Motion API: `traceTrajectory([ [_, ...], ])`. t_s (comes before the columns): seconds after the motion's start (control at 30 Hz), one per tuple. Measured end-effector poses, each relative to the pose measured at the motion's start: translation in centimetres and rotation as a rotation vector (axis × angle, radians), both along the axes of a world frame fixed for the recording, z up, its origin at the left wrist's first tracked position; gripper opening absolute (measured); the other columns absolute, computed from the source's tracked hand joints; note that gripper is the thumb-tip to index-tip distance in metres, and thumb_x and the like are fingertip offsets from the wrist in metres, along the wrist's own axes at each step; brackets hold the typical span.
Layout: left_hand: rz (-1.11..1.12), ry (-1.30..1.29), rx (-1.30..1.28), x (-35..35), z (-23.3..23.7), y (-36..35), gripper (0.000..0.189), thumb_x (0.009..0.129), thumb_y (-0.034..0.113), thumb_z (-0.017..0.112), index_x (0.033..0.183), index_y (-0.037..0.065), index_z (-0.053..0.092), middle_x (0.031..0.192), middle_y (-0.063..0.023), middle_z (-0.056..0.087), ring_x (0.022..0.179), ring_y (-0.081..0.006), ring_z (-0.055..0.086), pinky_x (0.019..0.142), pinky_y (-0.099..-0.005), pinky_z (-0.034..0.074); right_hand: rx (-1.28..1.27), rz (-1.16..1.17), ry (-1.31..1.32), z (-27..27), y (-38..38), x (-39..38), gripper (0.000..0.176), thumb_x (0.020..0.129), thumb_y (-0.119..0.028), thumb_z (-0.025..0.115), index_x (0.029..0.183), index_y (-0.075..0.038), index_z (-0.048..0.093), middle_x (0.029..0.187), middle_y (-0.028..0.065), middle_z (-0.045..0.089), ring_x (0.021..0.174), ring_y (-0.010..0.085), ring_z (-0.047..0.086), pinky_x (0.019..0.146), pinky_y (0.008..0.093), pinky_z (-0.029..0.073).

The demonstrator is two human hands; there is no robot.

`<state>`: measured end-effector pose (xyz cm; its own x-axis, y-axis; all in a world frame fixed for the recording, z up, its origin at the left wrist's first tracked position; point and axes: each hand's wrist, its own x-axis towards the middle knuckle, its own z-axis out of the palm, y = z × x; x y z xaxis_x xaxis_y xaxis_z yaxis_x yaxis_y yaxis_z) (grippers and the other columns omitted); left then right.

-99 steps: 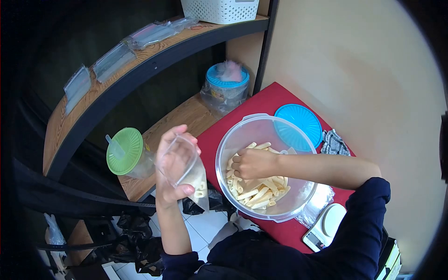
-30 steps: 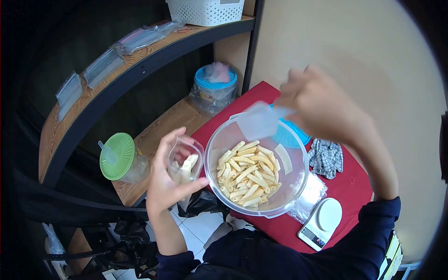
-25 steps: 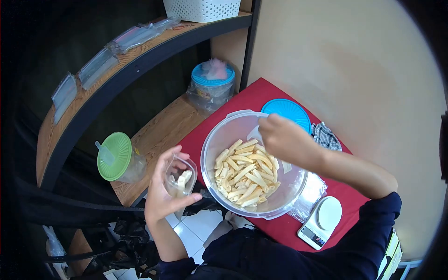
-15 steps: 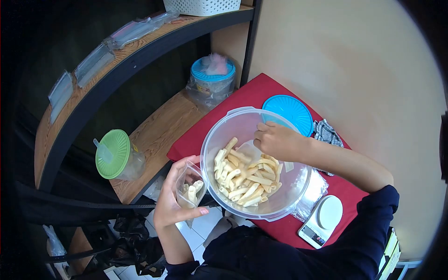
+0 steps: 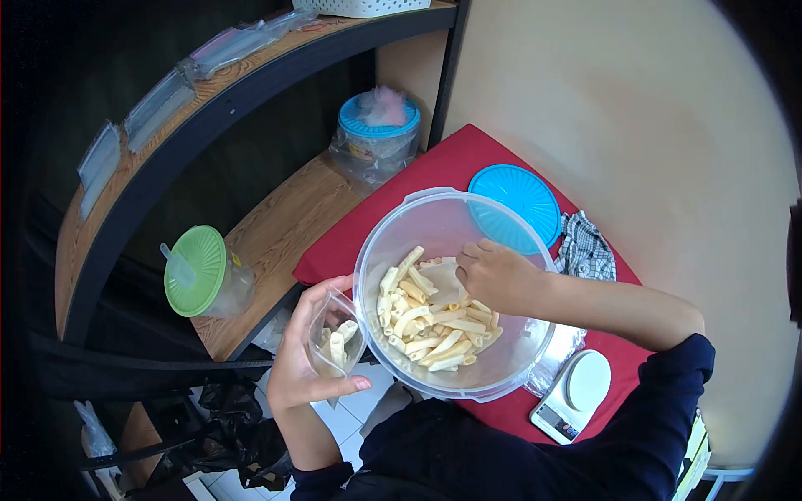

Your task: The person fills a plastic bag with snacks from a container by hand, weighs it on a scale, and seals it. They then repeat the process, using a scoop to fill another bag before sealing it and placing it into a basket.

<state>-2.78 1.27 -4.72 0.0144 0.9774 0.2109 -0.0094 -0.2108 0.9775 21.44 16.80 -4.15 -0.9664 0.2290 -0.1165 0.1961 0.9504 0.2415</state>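
Observation:
My left hand [image 5: 294,367] is curled around a clear plastic pouch [image 5: 347,361], its mouth spread wide beside the tub's left rim. Several pale snack sticks [image 5: 337,343] lie inside the pouch. A large translucent tub [image 5: 520,359] holds a heap of pale yellow, tube-like snack sticks [image 5: 447,330]. Inside the tub, my right hand [image 5: 494,275] is closed on what looks like a translucent plastic scoop [image 5: 443,277], with its blade among the sticks. The hand covers the scoop's handle.
The tub stands on a red-covered table [image 5: 376,219], with a blue lid [image 5: 522,200], checked cloth [image 5: 586,248], plastic bags [image 5: 555,357] and white scale [image 5: 576,392] around it. A green-lidded container [image 5: 200,271] and a blue-lidded container [image 5: 376,138] sit on the wooden shelf at left.
My right hand has moved slightly lower in the tub, and the scoop has shifted among the sticks. My left hand still holds the pouch at the rim. The view has shifted slightly.

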Motion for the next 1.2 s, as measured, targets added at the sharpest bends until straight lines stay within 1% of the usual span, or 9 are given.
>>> traceTrajectory([
  [0.1,0.007,0.028,0.003,-0.4,0.3,-0.1,0.100,0.043,0.027,0.084,0.127,-0.001,0.037,0.127,-0.0148,0.045,0.098,-0.0170,0.049,0.083,-0.0297,0.035,0.078,0.016,-0.013,1.8,0.4,-2.3,0.017,0.072,-0.016,0.057,0.079,-0.002,0.062,0.081,0.0084,0.059,0.085,0.0223,0.054,0.078,0.0341,0.045],
  [0.17,0.043,0.019,0.005,-0.5,0.5,-0.2,0.100,0.043,0.027,0.084,0.127,-0.001,0.037,0.128,-0.0151,0.044,0.098,-0.0172,0.049,0.082,-0.0300,0.035,-0.324,-0.138,-0.028,3.5,0.7,-4.6,0.025,0.075,-0.024,0.060,0.083,-0.001,0.066,0.090,0.0110,0.063,0.088,0.0255,0.060,0.076,0.0362,0.048],
  [0.2,0.080,0.009,0.010,-0.6,0.6,-0.1,0.100,0.043,0.026,0.084,0.127,-0.001,0.037,0.128,-0.0155,0.044,0.097,-0.0173,0.049,0.082,-0.0303,0.036,-0.322,-0.140,-0.028,3.8,0.3,-5.5,0.025,0.075,-0.024,0.060,0.083,-0.001,0.066,0.090,0.0110,0.063,0.088,0.0255,0.060,0.076,0.0362,0.048],
  [0.27,0.095,0.010,0.016,-0.7,0.6,-0.2,0.100,0.043,0.026,0.084,0.128,-0.001,0.037,0.129,-0.0158,0.044,0.097,-0.0175,0.049,0.082,-0.0305,0.036,-0.486,-0.448,-0.204,3.9,-0.5,-6.9,0.033,0.078,-0.033,0.060,0.089,-0.002,0.066,0.096,0.0125,0.064,0.090,0.0272,0.062,0.076,0.0370,0.049],
  [0.37,0.118,0.013,0.020,-0.9,0.7,-0.4,0.101,0.043,0.025,0.084,0.128,-0.001,0.037,0.129,-0.0163,0.044,0.097,-0.0177,0.049,0.081,-0.0307,0.037,-0.389,-0.454,-0.368,2.0,-0.8,-8.2,0.036,0.079,-0.036,0.060,0.093,-0.003,0.066,0.097,0.0132,0.063,0.093,0.0279,0.061,0.078,0.0371,0.049],
  [0.6,0.180,0.014,0.036,-1.6,0.2,-1.2,0.100,0.043,0.026,0.085,0.128,0.000,0.038,0.128,-0.0163,0.044,0.095,-0.0173,0.049,0.079,-0.0304,0.038,-0.506,-0.579,-0.383,0.5,-0.4,-8.5,0.041,0.073,-0.034,0.065,0.100,-0.004,0.063,0.102,0.0124,0.062,0.094,0.0281,0.061,0.079,0.0379,0.049],
  [1.0,0.174,0.120,0.097,-1.3,1.6,-0.5,0.099,0.043,0.024,0.085,0.127,0.001,0.038,0.126,-0.0157,0.046,0.094,-0.0164,0.049,0.079,-0.0304,0.039,-0.472,-0.462,-0.200,1.3,0.4,-6.3,0.029,0.071,-0.024,0.066,0.091,-0.003,0.066,0.091,0.0159,0.064,0.088,0.0295,0.063,0.075,0.0393,0.051],
  [1.1,0.137,0.194,0.129,-0.9,2.9,-0.1,0.097,0.045,0.021,0.085,0.127,0.001,0.038,0.123,-0.0157,0.047,0.093,-0.0168,0.049,0.083,-0.0325,0.040,-0.498,-0.455,-0.076,3.6,0.8,-4.5,0.033,0.071,-0.024,0.066,0.095,-0.002,0.066,0.089,0.0169,0.064,0.086,0.0285,0.063,0.075,0.0388,0.051],
  [1.2,0.126,0.249,0.149,-0.4,4.2,0.2,0.095,0.047,0.017,0.085,0.127,0.000,0.037,0.122,-0.0155,0.047,0.093,-0.0172,0.049,0.088,-0.0353,0.040,-0.563,-0.392,0.213,6.7,1.8,-2.3,0.032,0.070,-0.020,0.069,0.097,-0.003,0.066,0.084,0.0154,0.066,0.078,0.0278,0.062,0.071,0.0347,0.048],
])
